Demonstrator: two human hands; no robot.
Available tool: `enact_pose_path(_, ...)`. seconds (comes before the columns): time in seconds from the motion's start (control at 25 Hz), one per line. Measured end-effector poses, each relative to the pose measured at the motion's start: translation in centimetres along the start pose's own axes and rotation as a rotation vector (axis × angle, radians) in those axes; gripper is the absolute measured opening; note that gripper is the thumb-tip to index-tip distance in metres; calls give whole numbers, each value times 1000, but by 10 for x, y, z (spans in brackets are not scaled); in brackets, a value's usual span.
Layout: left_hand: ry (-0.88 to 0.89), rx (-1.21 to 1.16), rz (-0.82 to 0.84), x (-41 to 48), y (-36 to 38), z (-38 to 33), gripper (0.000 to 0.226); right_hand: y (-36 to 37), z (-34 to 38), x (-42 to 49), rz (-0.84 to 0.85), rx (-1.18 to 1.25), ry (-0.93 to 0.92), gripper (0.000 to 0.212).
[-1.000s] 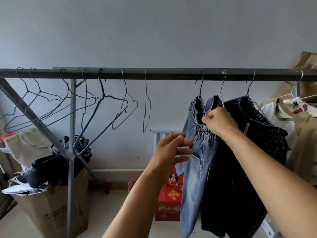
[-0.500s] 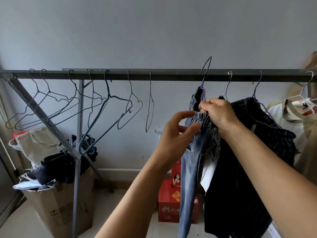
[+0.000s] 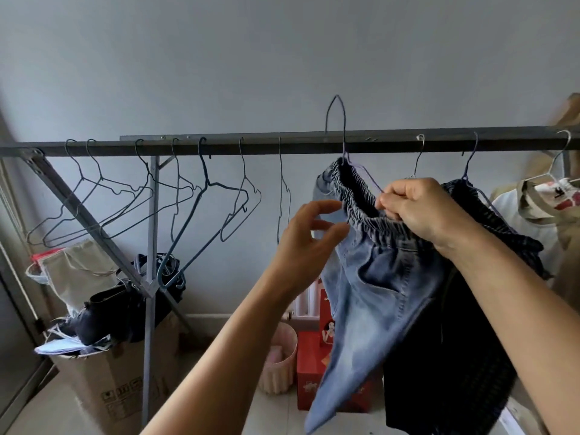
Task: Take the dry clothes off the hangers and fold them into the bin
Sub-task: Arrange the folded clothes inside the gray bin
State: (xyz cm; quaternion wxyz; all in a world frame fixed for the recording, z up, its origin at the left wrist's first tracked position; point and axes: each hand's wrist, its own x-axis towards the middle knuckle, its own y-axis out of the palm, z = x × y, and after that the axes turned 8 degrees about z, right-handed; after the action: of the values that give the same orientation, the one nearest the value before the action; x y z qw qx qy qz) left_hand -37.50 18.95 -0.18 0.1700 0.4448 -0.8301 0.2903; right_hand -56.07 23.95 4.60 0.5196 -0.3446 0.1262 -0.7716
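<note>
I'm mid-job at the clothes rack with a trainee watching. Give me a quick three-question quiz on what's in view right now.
1. True or false: the hook of the jeans' hanger sits above the rail, not hooked over it.
2. What does the right hand grip? A) the blue jeans at the waistband B) a white towel C) a red box
3. Fill in: the wire hangers left of the jeans on the rail carry ____.

Key: 1 true; 2 A; 3 no clothes.
</note>
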Motion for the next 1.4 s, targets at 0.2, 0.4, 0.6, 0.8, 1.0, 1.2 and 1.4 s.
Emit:
enact_pose_path(0.2, -47, 211, -93, 11, -30, 10, 53, -27, -2, -29, 232, -67, -100, 25)
enact_pose_path(0.4, -127, 365, 70, 9, -39, 2, 54, -38, 4, -44, 433, -67, -163, 23)
enact_pose_path(0.6, -197, 111, -33, -15, -55, -14, 47, -30, 12, -49, 336, -79, -275, 16)
enact_pose_path(0.8, -278, 25, -187, -40, -89, -26, 27, -11, -7, -43, 97, -88, -398, 22)
enact_pose_path(1.0, -361, -85, -409, -57, -121, -22, 18, 12, -13, -31, -201, 86, -496, 30)
enact_pose_path(1.2, -406, -276, -532, -64, -125, -12, 16, 37, -11, -30, -254, 135, -492, 28)
enact_pose_path(1.4, -350, -214, -426, -62, -106, -16, 21, 66, -21, -34, -143, -153, -563, 24)
